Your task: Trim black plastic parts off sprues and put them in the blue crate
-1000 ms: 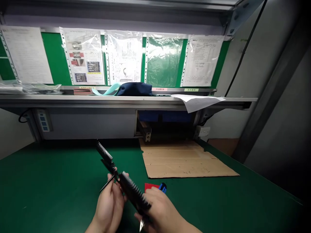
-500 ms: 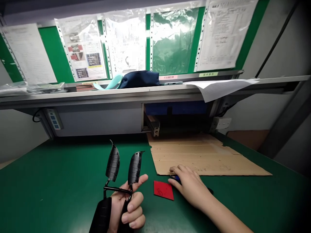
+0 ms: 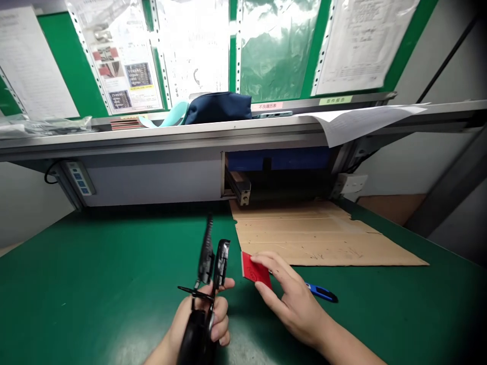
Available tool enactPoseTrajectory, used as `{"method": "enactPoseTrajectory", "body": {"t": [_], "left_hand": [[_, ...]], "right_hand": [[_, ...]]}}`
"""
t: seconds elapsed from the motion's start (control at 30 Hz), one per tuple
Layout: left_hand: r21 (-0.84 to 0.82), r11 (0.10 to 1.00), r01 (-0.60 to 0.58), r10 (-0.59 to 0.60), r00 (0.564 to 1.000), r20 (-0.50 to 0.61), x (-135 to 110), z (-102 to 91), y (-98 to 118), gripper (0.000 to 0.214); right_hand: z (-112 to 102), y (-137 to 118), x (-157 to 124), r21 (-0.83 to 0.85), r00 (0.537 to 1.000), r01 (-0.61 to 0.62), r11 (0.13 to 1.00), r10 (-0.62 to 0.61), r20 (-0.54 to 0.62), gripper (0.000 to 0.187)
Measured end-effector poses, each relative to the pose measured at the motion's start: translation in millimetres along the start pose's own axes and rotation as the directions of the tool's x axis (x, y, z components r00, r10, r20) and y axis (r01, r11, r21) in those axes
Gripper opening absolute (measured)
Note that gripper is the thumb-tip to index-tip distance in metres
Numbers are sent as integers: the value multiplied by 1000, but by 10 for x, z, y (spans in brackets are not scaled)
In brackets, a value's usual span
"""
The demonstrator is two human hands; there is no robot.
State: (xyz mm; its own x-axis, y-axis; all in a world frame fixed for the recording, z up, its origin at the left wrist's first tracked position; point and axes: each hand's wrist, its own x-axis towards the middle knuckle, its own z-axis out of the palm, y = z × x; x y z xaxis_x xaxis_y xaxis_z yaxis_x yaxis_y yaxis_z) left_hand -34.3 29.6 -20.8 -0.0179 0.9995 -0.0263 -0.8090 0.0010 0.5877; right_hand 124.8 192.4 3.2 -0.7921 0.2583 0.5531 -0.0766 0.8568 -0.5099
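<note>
the left hand (image 3: 177, 324) has a clenched grip on a black plastic part (image 3: 206, 258), held upright above the green tabletop (image 3: 95, 284). the right hand (image 3: 292, 299) pinches a red card (image 3: 255, 271) in its grip, near a blue-handled knife (image 3: 321, 292), with a cardboard sheet (image 3: 327, 238) farther off.

2 hands (image 3: 292, 301), 1 blk plastic part (image 3: 221, 263), 1 red card (image 3: 255, 270), 1 blue tool (image 3: 321, 292), 1 cardboard sheet (image 3: 327, 243)

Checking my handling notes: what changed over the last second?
The right hand moved left off the blue-handled tool and took hold of the red card. The left hand still holds the black plastic part; the cardboard sheet stayed put.
</note>
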Motion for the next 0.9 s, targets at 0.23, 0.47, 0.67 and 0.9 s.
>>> {"method": "enactPoseTrajectory", "body": {"t": [0.23, 0.47, 0.67, 0.9], "left_hand": [[110, 944, 311, -313, 950, 0, -12, -155, -149, 61], [93, 972, 216, -210, 975, -76, -62, -44, -103, 33], [88, 969, 230, -225, 972, -68, -121, -11, -101, 37], [72, 968, 242, -235, 968, -89, -186, 100, -66, 37]], "right_hand": [[100, -114, -34, -119, 954, 285, 951, -270, 130, 38], [113, -190, 31, -137, 923, 368, 920, -343, 172, 34], [80, -170, 22, -99, 926, 349, 932, -327, 191, 35], [80, -208, 34, -108, 929, 364, 925, -351, 120, 32]]}}
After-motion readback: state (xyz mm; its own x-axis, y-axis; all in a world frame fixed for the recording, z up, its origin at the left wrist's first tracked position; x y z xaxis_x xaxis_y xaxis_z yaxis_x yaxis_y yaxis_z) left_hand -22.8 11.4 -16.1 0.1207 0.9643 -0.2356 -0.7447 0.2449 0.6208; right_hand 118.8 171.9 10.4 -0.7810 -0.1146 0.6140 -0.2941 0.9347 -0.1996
